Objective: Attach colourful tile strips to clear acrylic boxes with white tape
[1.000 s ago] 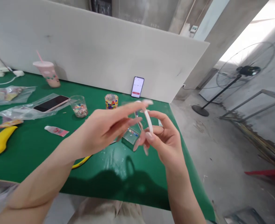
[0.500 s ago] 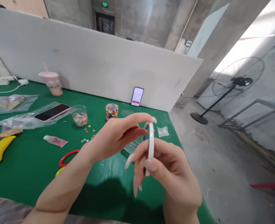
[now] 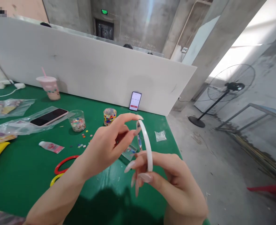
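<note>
Between my two hands is a thin, curved piece with a white rim [image 3: 147, 145], seen almost edge-on; its kind is not clear. My left hand [image 3: 108, 145] pinches the top end between thumb and forefinger. My right hand [image 3: 175, 179] grips the lower end, its thumb on the near side and its fingers behind. A narrow strip of the inner side shows some colour, but the rest of that face is turned away. Below the hands, partly covered by the fingers, lies a clear plastic tray [image 3: 129, 152] with small coloured bits.
On the green table [image 3: 100, 200] are scissors [image 3: 66, 164], a glue tube [image 3: 51, 147], loose tiles [image 3: 81, 145], a clear cup of tiles [image 3: 78, 123], a mosaic-covered cup [image 3: 109, 117], a small clear packet [image 3: 160, 136] and a pink drink cup [image 3: 50, 87]. A phone [image 3: 135, 101] leans against the white partition [image 3: 93, 68].
The rimmed piece has tilted, its top leaning left, so more of its curve and inner side shows. My left hand has shifted left with it. The camera view has moved slightly.
</note>
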Available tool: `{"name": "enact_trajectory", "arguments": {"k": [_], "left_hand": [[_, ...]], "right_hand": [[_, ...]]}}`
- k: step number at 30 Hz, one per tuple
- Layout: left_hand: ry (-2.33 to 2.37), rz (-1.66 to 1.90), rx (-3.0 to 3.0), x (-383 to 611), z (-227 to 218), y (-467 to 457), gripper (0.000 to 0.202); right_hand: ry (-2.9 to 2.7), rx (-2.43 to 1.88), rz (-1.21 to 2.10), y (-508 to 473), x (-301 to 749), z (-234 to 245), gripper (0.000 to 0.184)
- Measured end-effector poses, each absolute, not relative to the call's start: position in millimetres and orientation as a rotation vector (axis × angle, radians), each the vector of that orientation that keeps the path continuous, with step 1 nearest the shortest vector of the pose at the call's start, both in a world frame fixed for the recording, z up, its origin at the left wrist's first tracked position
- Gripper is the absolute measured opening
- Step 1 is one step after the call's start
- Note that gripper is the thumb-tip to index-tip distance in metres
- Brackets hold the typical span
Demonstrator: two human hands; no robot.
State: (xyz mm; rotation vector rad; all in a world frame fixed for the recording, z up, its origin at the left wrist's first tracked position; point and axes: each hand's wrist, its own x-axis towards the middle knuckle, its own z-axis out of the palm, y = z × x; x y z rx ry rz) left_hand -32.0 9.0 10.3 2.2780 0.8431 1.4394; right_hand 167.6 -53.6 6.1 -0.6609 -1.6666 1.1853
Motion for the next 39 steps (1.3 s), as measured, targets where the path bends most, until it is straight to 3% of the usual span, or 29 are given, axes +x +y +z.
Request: {"name": "enact_trajectory", "arguments": {"k": [3,5,9,12,22,34,39], "left_hand": [[0.639,1.466,2.237,-39,12,-4,0.05],[0.516,1.441,2.315,-41,14,-11,0.055],[0.481,1.349,2.495,-36,16,-14,0.056],[0.497,1.514,2.503,-29,14,-11,0.053],[0.32,1.68,2.373,-15,11,-5,0.057],[0.228,1.825,2.26,-3,-3,-4,0.043],[0.195,1.926,2.152,3,-8,-3,0.022]], "right_hand": [[-1.75,-0.769,1.004,-52,168,10,0.016],[-1.803,-0.805,0.895,-50,168,13,0.014],[-1.923,-0.889,0.624,-51,169,14,0.016],[-2.005,-0.884,0.367,-54,167,15,0.022],[-2.051,-0.939,0.132,-64,163,18,0.024],[-2.023,-0.939,0.097,-68,162,16,0.022],[-2.031,-0.925,0.074,-68,161,18,0.023]]}}
